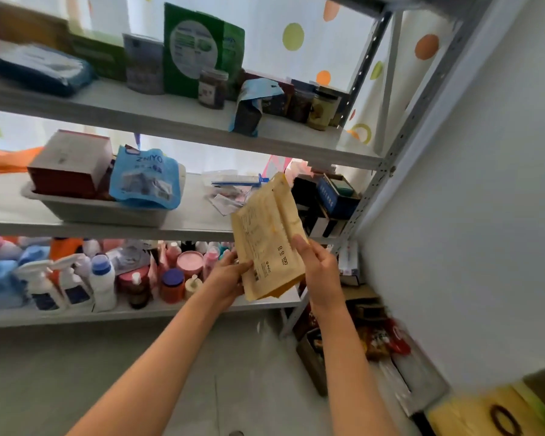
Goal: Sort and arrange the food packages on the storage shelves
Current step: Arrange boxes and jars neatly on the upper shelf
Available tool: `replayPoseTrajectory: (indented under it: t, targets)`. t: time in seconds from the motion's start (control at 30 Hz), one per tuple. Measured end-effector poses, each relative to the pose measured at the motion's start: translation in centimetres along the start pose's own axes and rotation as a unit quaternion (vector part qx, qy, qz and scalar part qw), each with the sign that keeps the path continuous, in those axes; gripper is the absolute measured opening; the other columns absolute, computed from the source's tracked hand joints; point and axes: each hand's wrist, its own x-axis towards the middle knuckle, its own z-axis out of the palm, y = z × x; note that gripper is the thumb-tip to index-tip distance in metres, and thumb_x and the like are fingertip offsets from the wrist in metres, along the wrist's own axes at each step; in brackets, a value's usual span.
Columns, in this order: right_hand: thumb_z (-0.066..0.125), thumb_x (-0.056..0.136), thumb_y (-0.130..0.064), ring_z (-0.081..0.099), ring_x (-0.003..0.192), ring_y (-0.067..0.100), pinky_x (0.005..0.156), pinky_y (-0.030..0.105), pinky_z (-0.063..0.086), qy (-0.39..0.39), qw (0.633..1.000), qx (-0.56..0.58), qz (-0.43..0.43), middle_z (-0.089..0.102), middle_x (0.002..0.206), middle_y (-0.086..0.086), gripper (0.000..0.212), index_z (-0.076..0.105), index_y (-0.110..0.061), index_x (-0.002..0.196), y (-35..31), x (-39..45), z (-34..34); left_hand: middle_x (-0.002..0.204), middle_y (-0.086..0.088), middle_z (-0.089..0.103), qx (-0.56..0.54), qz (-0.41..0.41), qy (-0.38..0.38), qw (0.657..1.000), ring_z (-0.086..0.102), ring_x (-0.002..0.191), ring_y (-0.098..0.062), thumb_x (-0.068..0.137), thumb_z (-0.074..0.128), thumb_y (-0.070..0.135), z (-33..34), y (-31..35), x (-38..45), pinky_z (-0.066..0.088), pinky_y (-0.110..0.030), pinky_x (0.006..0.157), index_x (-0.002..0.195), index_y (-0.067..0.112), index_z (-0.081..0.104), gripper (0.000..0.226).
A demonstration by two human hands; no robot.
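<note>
Pouch, tan and flat, is up in front of the middle shelf, tilted, its top corner leaning toward the boxes at the right end. I see my left hand pinching its lower left edge, thumb across the front and fingers curled behind. My right hand grips the right edge, thumb on the front; the other fingers are hidden behind it. On the same shelf, well to the left, a blue bag leans out of a grey tray beside a red box. Jars stand on the shelf above, spray bottles on the one below.
</note>
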Motion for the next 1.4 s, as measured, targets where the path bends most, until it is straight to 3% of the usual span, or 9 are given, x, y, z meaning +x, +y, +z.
replayPoseTrajectory:
  t: [0.3, 0.4, 0.47, 0.57, 0.67, 0.83, 1.03, 1.2, 1.4]
  targets:
    - [0.053, 0.103, -0.013, 0.074, 0.089, 0.021, 0.081, 0.040, 0.061, -0.005, 0.988, 0.065, 0.140, 0.078, 0.091, 0.002, 0.019, 0.068, -0.023, 0.097, 3.3, -6.0, 2.6, 0.127, -0.010, 0.063, 0.078, 0.070, 0.098, 0.990, 0.065, 0.106, -0.025, 0.098, 0.056, 0.006, -4.9, -4.7, -6.2, 0.055, -0.046, 0.089, 0.129, 0.020, 0.049, 0.034]
    - [0.053, 0.104, -0.014, 0.073, 0.098, 0.025, 0.091, 0.047, 0.059, -0.007, 0.990, 0.040, 0.138, 0.078, 0.099, 0.006, 0.020, 0.072, -0.020, 0.102, 4.5, -7.1, 4.3, 0.124, -0.001, 0.058, 0.236, 0.169, 0.194, 0.937, 0.059, 0.104, -0.016, 0.088, 0.072, 0.014, -5.9, -5.7, -7.5, 0.051, -0.033, 0.085, 0.127, 0.016, 0.052, 0.043]
    - [0.054, 0.103, -0.017, 0.072, 0.102, 0.029, 0.095, 0.052, 0.057, -0.013, 0.992, 0.017, 0.125, 0.077, 0.101, 0.008, 0.022, 0.075, -0.022, 0.098, 5.3, -7.9, 5.5, 0.122, 0.001, 0.057, 0.300, 0.223, 0.212, 0.903, 0.058, 0.107, -0.017, 0.085, 0.076, 0.021, -6.4, -6.1, -8.4, 0.052, -0.035, 0.090, 0.126, 0.017, 0.056, 0.046]
    - [0.055, 0.103, -0.024, 0.071, 0.105, 0.028, 0.097, 0.054, 0.055, -0.052, 0.991, -0.011, 0.120, 0.077, 0.104, 0.004, 0.022, 0.076, -0.026, 0.102, 6.0, -9.1, 7.1, 0.124, -0.002, 0.060, 0.200, 0.194, 0.154, 0.948, 0.060, 0.111, -0.019, 0.088, 0.072, 0.036, -6.5, -6.0, -10.3, 0.054, -0.045, 0.094, 0.125, 0.024, 0.054, 0.043]
    - [0.053, 0.104, -0.025, 0.069, 0.107, 0.025, 0.092, 0.043, 0.058, -0.082, 0.990, -0.025, 0.112, 0.076, 0.108, 0.001, 0.022, 0.074, -0.027, 0.111, 6.4, -10.5, 8.4, 0.119, 0.007, 0.058, 0.072, 0.158, 0.108, 0.979, 0.059, 0.107, -0.011, 0.086, 0.067, 0.042, -6.7, -5.1, -12.5, 0.055, -0.041, 0.086, 0.131, 0.024, 0.045, 0.053]
    - [0.051, 0.105, -0.023, 0.065, 0.113, 0.019, 0.081, 0.026, 0.056, -0.129, 0.986, -0.052, 0.092, 0.070, 0.120, 0.001, 0.032, 0.065, -0.019, 0.133, 6.4, -12.2, 9.9, 0.115, 0.009, 0.056, 0.044, 0.169, 0.133, 0.976, 0.059, 0.102, -0.009, 0.085, 0.073, 0.029, -8.2, -4.6, -13.9, 0.056, -0.032, 0.070, 0.132, 0.023, 0.039, 0.059]
    - [0.049, 0.106, -0.021, 0.062, 0.110, 0.009, 0.078, 0.017, 0.053, -0.140, 0.986, -0.059, 0.069, 0.070, 0.116, -0.007, 0.029, 0.066, -0.023, 0.130, 6.0, -12.5, 10.4, 0.113, 0.009, 0.056, 0.068, 0.199, 0.140, 0.968, 0.060, 0.103, -0.009, 0.089, 0.071, 0.014, -9.7, -4.1, -14.7, 0.057, -0.025, 0.067, 0.131, 0.025, 0.041, 0.053]
    - [0.050, 0.105, -0.018, 0.065, 0.113, 0.015, 0.099, 0.037, 0.056, -0.050, 0.996, -0.031, 0.069, 0.071, 0.116, -0.002, 0.027, 0.071, -0.021, 0.122, 6.5, -11.5, 9.9, 0.116, 0.005, 0.058, 0.120, 0.206, 0.144, 0.960, 0.060, 0.100, -0.008, 0.089, 0.064, -0.001, -10.9, -3.6, -14.7, 0.057, -0.020, 0.063, 0.128, 0.024, 0.045, 0.050]
    - [0.049, 0.106, -0.018, 0.064, 0.113, 0.013, 0.098, 0.035, 0.056, -0.067, 0.994, -0.043, 0.069, 0.070, 0.116, -0.005, 0.026, 0.070, -0.024, 0.121, 6.5, -11.1, 10.2, 0.113, 0.005, 0.057, 0.110, 0.199, 0.138, 0.964, 0.059, 0.099, -0.008, 0.090, 0.061, -0.003, -10.5, -3.2, -14.6, 0.056, -0.018, 0.060, 0.129, 0.023, 0.044, 0.049]
